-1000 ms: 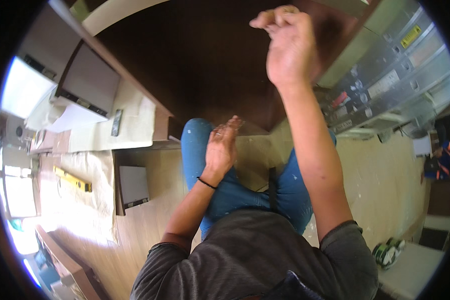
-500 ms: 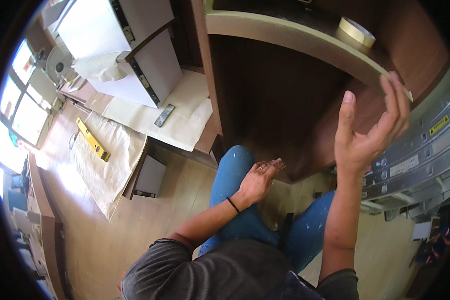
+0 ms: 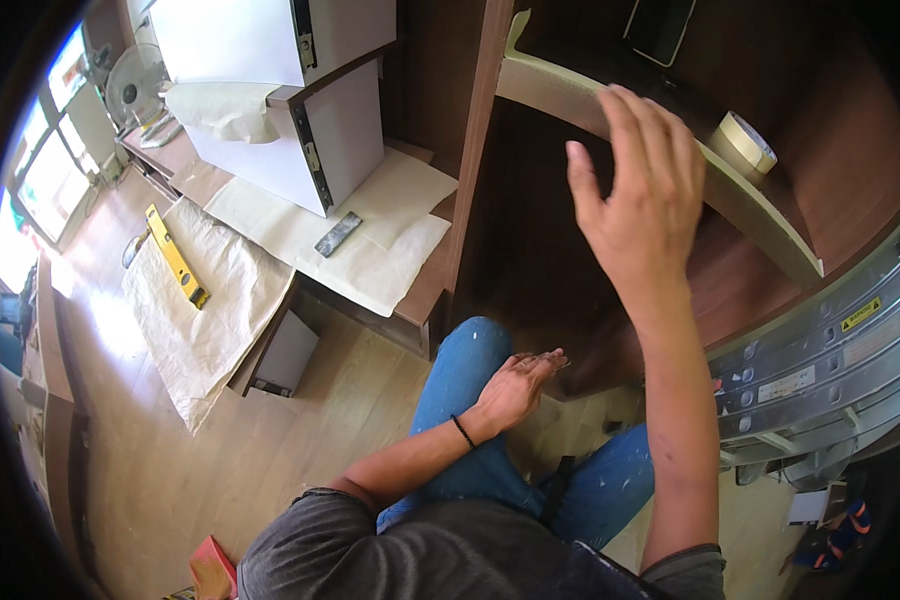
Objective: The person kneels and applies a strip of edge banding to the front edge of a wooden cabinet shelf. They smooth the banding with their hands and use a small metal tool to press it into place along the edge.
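Cabinet (image 3: 477, 160) holds tape roll (image 3: 747, 143); right grip (image 3: 645, 190) near.

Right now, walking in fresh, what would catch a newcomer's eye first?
Probably the right hand, raised in front of a shelf's pale edge; whether it touches is unclear. Next, the yellow level on a crumpled pale sheet at the left, and the roll of tape on the shelf at upper right. The left hand sits lower, near the left knee.
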### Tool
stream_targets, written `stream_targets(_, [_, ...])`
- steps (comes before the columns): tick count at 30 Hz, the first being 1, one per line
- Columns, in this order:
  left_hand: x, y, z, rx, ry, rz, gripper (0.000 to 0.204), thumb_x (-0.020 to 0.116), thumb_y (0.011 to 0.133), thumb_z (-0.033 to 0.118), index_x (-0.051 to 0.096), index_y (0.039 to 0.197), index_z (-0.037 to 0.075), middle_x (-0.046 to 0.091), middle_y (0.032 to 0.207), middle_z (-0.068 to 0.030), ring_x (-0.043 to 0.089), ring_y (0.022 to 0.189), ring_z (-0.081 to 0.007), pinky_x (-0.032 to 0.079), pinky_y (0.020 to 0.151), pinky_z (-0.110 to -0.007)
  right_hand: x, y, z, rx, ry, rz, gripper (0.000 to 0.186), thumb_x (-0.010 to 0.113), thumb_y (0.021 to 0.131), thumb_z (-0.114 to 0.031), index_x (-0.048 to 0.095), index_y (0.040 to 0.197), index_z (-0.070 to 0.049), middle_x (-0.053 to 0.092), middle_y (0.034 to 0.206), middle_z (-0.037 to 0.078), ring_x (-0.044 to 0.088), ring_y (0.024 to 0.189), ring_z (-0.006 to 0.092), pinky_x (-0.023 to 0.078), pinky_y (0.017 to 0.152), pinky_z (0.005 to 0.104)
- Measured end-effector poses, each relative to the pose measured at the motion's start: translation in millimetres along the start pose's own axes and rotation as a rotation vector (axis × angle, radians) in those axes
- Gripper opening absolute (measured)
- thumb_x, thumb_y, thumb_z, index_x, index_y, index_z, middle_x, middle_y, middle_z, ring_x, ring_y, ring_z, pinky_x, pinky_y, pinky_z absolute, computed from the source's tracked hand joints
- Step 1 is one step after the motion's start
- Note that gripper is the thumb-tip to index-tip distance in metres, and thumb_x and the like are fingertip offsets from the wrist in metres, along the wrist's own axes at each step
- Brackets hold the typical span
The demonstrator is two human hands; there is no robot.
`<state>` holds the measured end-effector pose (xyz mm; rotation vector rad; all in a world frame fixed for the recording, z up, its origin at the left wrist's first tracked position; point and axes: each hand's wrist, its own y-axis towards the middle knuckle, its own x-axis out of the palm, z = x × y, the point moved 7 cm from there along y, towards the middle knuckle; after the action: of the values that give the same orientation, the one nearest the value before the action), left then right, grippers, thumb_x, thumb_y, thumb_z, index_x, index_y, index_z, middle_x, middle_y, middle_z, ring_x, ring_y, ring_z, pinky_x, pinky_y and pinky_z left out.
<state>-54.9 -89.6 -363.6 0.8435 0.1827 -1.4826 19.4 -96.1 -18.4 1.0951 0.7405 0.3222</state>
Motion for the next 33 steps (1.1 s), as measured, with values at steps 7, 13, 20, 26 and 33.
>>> stream_targets(7, [-1.8,-1.7,-1.5,0.019,-0.032,0.014,0.055,0.059,0.098,-0.002,0.060,0.151,0.008,0.064,0.156,-0.0139,0.066,0.135,-0.0344,0.048,0.117,-0.047,38.9,35.3,-46.6,-0.021,0.075,-0.017,0.054,0.080,0.092,-0.031,0.067,0.137,-0.004,0.068,0.137,0.012,0.061,0.129,0.0340,0.047,0.115,0.0500])
stream_targets(13, [-5.2,-0.6,-0.3,0.033,0.009,0.035,0.047,0.059,0.101,-0.001,0.062,0.148,0.007,0.066,0.154,-0.0143,0.068,0.132,-0.0352,0.051,0.113,-0.049,30.1,23.9,-34.0,-0.052,0.057,0.005,0.053,0.080,0.093,-0.031,0.069,0.136,-0.001,0.068,0.136,0.013,0.061,0.126,0.0324,0.047,0.115,0.0479])
stream_targets(20, [-10.2,4.5,3.9,-0.023,0.000,-0.005,0.039,0.059,0.106,0.006,0.065,0.145,0.008,0.068,0.153,-0.0142,0.068,0.133,-0.0353,0.049,0.115,-0.047,-34.2,-16.4,35.5,0.019,-0.051,0.071,0.044,0.083,0.088,-0.024,0.073,0.125,-0.002,0.068,0.124,0.008,0.062,0.109,0.0297,0.054,0.093,0.0443])
stream_targets(26, [-2.2,6.0,3.5,0.014,0.024,-0.021,0.038,0.060,0.106,0.005,0.066,0.143,0.009,0.070,0.150,-0.0126,0.071,0.127,-0.0372,0.051,0.112,-0.048,-79.0,-47.6,79.9,0.028,-0.170,0.076,0.035,0.083,0.088,-0.021,0.077,0.118,-0.004,0.070,0.119,0.006,0.064,0.104,0.0286,0.056,0.089,0.0423])
stream_targets(33, [2.5,7.8,2.7,0.020,0.059,-0.039,0.035,0.061,0.106,0.005,0.067,0.141,0.008,0.071,0.149,-0.0124,0.071,0.125,-0.0365,0.052,0.111,-0.048,-114.7,-73.0,116.9,0.048,-0.296,0.049,0.034,0.083,0.090,-0.021,0.076,0.119,-0.005,0.071,0.119,0.007,0.066,0.106,0.0296,0.056,0.092,0.0435])
